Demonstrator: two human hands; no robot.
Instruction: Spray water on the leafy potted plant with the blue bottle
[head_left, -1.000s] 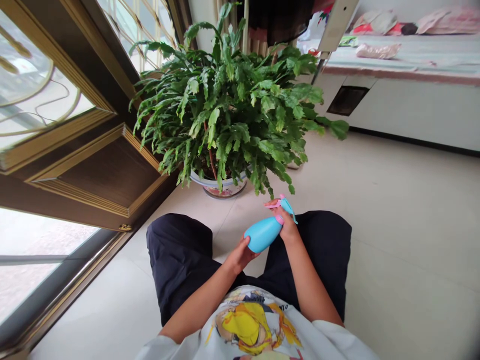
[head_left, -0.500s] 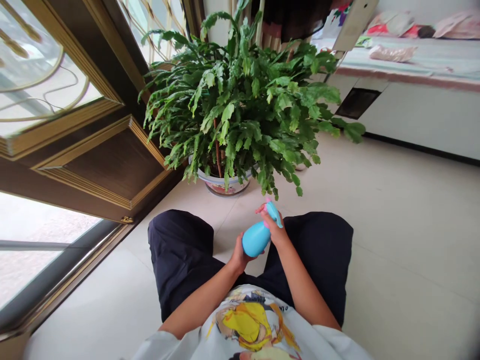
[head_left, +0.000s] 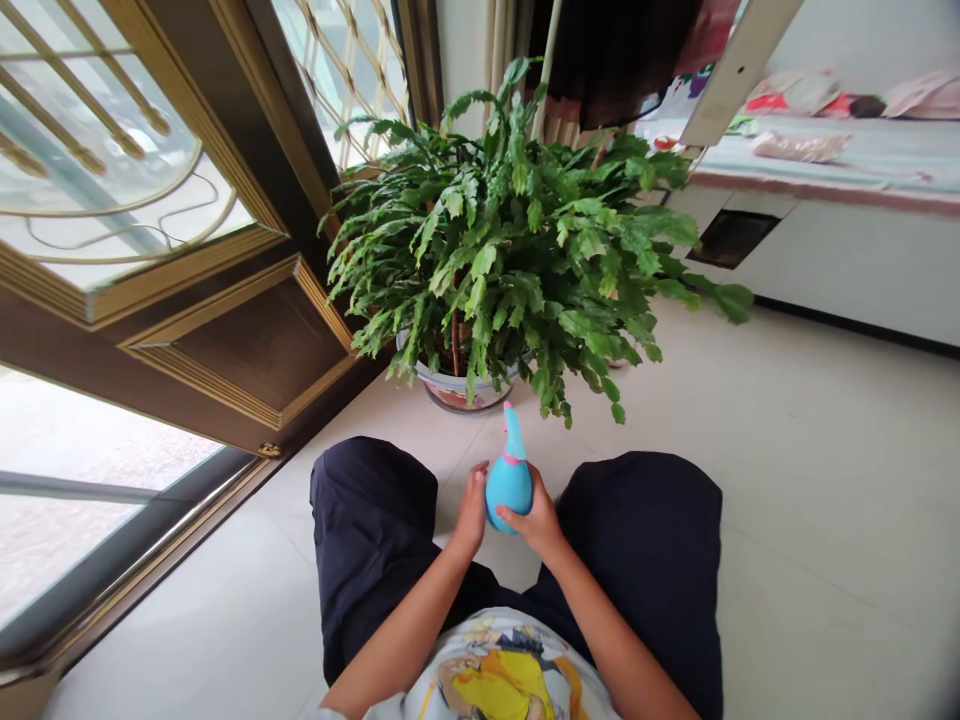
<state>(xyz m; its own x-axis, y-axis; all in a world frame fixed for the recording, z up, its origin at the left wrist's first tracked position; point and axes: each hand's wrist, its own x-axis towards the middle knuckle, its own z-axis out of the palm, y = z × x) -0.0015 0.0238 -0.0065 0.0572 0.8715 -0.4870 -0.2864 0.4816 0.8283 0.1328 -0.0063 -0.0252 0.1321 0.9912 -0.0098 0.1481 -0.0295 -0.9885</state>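
Observation:
A light-blue spray bottle with a pink collar and pink nozzle tip stands nearly upright between my hands, nozzle end toward the plant. My right hand is wrapped round the lower right of its body, thumb across the near side; the other fingers are mostly hidden behind it. Along the bottle's left side is my left hand, fingers extended forward and slightly bent; whether it touches the bottle I cannot tell. Just beyond the nozzle, a large leafy green plant grows in a patterned pot on the floor.
My bent knees in dark trousers frame the hands on both sides. At left is a brown door with gold trim. Pale floor tiles extend to the right, toward a white bed base. A dark curtain hangs behind the plant.
The spray bottle has turned from leaning right to nearly upright. My right hand has moved from its head down to its body; my left hand has shifted from its base to its left side.

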